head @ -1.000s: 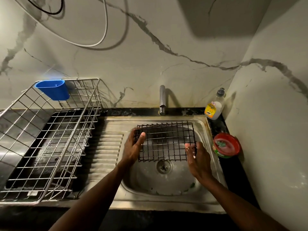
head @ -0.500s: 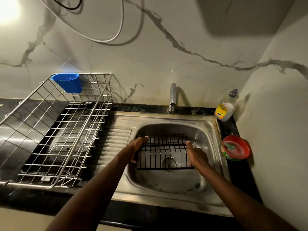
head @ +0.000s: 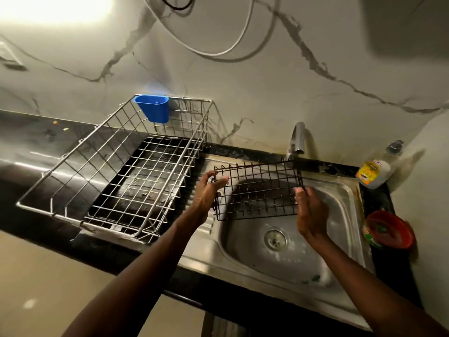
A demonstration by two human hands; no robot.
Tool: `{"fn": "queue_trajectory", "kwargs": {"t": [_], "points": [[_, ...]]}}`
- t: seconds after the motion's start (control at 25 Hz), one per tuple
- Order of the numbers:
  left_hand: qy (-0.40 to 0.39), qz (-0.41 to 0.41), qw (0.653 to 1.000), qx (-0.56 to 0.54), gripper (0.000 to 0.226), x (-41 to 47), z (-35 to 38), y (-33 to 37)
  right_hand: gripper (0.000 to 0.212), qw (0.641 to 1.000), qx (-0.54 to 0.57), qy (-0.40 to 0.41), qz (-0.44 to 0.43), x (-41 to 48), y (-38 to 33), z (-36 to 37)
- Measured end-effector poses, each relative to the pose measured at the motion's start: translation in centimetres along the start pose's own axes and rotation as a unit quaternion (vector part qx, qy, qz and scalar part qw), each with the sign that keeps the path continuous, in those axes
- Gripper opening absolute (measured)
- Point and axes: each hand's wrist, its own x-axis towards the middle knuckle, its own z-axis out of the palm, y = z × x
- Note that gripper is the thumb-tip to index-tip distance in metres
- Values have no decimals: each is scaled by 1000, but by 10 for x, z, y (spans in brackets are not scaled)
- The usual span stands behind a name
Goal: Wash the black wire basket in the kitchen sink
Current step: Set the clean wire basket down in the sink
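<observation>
The bottle [head: 374, 175] label is blurred past reading (perhaps dish soap), the red bowl [head: 388, 230] smeared.

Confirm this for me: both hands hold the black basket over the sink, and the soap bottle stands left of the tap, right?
One detail is off. The left hand and right hand do hold the basket over the sink, but the bottle stands right of the tap, in the corner by the side wall. The head view shows it.
</observation>
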Motion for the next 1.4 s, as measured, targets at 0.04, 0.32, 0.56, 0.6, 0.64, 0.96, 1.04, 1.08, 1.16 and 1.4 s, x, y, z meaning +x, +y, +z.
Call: {"fn": "queue_trajectory", "kwargs": {"t": [0.04,0.32,0.56,0.6,0.64,0.96,1.04,1.08,1.16,1.4], "points": [[2,2,1000,-3,44,-6,-5,5,48,1000,-2,13,-17,2,-8,2],[29,45,999,-2,53,-48,-41,49,46,997,45,12,-59,54,-69,17],[54,63,996,-32,47,-70,-84,93,31,994,84,-22,-69,92,-130,54],[59,64,995,-39,47,-74,-90,100,34,994,91,-33,-60,100,-139,62],[67,63,995,-44,47,-77,-96,107,37,993,94,-45,-51,110,-146,71],[187,62,977,-81,44,-78,-163,145,46,970,133,-199,-40,174,-236,187],[226,40,968,-96,37,-73,-182,148,51,961,117,-245,-51,182,-249,225],[246,26,963,-104,35,-70,-191,146,55,957,103,-265,-60,185,-254,245],[275,-3,955,-116,49,-63,-208,142,57,948,71,-302,-70,186,-265,281],[291,-118,940,-132,31,-32,-234,124,37,854,-27,-519,-19,189,-259,366]]}}
